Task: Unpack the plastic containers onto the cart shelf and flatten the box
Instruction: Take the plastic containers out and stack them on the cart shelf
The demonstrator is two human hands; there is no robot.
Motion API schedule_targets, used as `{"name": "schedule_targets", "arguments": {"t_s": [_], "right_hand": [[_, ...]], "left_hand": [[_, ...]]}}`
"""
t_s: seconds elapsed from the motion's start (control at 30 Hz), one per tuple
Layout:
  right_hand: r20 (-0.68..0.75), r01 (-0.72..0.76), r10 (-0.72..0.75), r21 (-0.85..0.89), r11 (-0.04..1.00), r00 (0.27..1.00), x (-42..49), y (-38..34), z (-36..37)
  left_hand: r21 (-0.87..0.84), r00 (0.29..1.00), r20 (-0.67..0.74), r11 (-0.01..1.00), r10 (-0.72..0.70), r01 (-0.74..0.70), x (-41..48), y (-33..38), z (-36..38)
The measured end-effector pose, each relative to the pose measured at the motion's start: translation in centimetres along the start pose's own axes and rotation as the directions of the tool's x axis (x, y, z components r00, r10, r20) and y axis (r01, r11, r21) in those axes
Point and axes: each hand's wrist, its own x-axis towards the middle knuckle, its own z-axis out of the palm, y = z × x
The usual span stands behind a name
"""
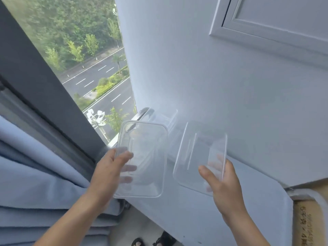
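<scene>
Clear left container (pixel 147 148) gripped by left hand (pixel 106 171), right container (pixel 195 148) gripped by right hand (pixel 225 185), long axes pointing away.

Left container (pixel 142 157) beside right container (pixel 198 157), above shelf (pixel 248 201); box (pixel 308 219) right.

2 clear rectangular plastic containers, empty, tilted, held side by side in the air, left container (pixel 142 157), right container (pixel 200 157), cardboard box (pixel 312 219) at the lower right edge

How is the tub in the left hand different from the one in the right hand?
The left tub sits in the left hand, nearly straight. The right tub sits in the right hand, tilted sideways. Both are clear, empty rectangles.
</scene>
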Motion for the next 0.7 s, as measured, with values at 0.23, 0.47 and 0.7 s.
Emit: {"name": "schedule_targets", "arguments": {"t_s": [0.23, 0.47, 0.7], "right_hand": [[-0.037, -0.051, 0.05, -0.009, 0.999, 0.998, 5.6, 0.2, 1.1], [-0.054, -0.092, 0.089, -0.044, 0.995, 0.995, 8.5, 1.9, 2.5], [-0.13, -0.133, 0.122, -0.083, 0.988, 0.984, 11.4, 2.7, 5.4]], "left_hand": [[0.041, 0.999, -0.025, 0.999, 0.033, -0.032, 4.1, 1.0, 1.2], [0.063, 1.0, -0.021, 0.998, -0.002, 0.004, 7.6, 0.3, 2.3], [0.046, 1.0, 0.015, 0.999, -0.008, 0.007, 11.3, 1.1, 1.7]]}}
